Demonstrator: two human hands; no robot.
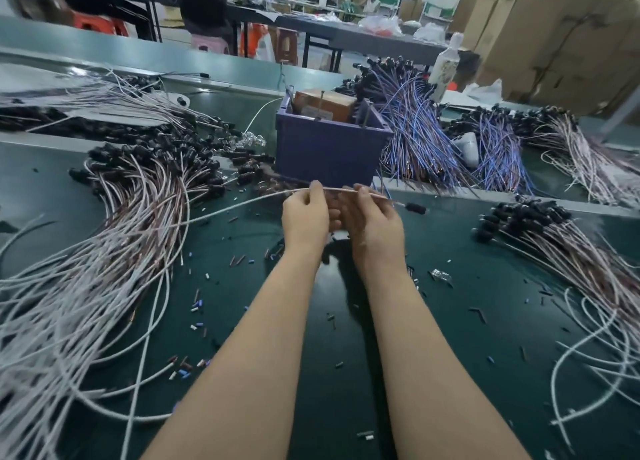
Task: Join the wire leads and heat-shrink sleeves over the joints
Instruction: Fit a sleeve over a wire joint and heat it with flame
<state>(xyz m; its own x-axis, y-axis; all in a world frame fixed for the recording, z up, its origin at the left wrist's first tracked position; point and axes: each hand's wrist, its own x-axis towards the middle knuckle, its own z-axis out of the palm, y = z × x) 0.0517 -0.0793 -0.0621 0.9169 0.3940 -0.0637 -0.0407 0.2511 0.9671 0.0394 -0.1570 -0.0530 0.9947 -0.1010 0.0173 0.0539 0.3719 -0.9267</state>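
My left hand (pixel 304 214) and my right hand (pixel 372 219) are raised side by side over the green bench, in front of the purple bin. Both pinch one thin pale wire (pixel 242 201) between thumb and fingers. The wire runs level across the two hands. Its right end carries a black sleeved part (pixel 415 207) just past my right hand. Its left part trails down toward the wire pile on the left. The stretch of wire between the hands is short and the joint itself is too small to make out.
A purple bin (pixel 329 148) holding a brown box stands just beyond my hands. Piles of pale wires with black ends (pixel 138 189) lie left and right (pixel 554 245); blue wires (pixel 419 141) lie behind. Small sleeve offcuts (pixel 197 309) litter the green bench (pixel 346 355).
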